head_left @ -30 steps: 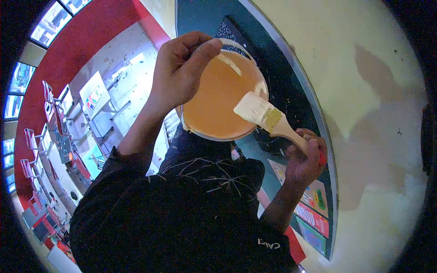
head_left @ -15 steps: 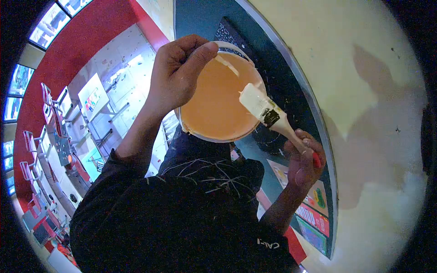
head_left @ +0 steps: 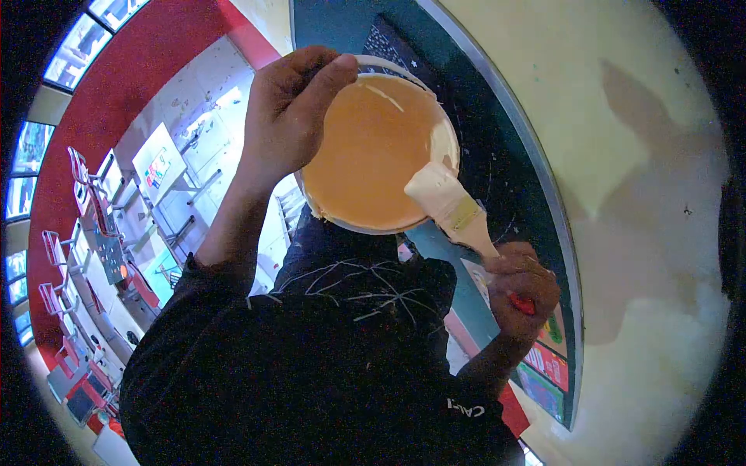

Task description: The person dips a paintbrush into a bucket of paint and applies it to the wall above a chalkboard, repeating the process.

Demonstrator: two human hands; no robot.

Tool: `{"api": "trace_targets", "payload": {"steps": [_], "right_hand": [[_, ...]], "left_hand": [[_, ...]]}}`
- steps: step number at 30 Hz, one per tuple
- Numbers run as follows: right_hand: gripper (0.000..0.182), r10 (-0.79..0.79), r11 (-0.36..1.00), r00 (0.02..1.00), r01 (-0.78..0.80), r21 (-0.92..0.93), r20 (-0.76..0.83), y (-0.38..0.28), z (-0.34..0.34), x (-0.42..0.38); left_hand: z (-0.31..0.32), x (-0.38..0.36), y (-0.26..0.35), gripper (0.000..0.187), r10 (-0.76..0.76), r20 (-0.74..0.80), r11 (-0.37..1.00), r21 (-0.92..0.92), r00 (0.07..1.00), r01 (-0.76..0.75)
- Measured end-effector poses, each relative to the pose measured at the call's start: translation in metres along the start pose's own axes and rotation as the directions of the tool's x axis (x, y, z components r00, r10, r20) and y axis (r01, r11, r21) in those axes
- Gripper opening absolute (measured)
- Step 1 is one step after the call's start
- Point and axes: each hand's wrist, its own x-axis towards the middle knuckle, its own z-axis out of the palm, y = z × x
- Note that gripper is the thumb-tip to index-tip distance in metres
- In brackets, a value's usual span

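Note:
My left hand [head_left: 291, 113] grips the rim of a round white bucket [head_left: 448, 147], thumb on top at the upper left. Peach-orange paint [head_left: 373, 147] fills much of it, with a pale streak near the far side. In my right hand [head_left: 524, 291], at the lower right, is the handle of a paintbrush [head_left: 466, 219], its fingers closed round it and a red patch showing between them. The brush's paint-coated bristles lie over the bucket's right rim; whether they touch it is unclear.
A dark green board [head_left: 334, 27] with a grey edge runs behind the bucket, with coloured posters [head_left: 544, 388] low on it. Right of it is a cream wall [head_left: 645, 248] with shadows. Desks and chairs [head_left: 159, 167] stand at the left by a red wall [head_left: 148, 62].
The bucket and my left hand have shifted slightly left and up. My right hand has moved a little down and rolled the brush, so its dark ferrule patch no longer shows.

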Motion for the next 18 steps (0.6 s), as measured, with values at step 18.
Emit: {"api": "trace_targets", "payload": {"steps": [18], "right_hand": [[0.012,-0.033,0.986,0.972,0.070,0.153,-0.234,-0.003,-0.011,-0.032]], "left_hand": [[0.001,-0.002,0.004,0.018,0.003,-0.085,0.995,0.100,0.996,0.005]]}}
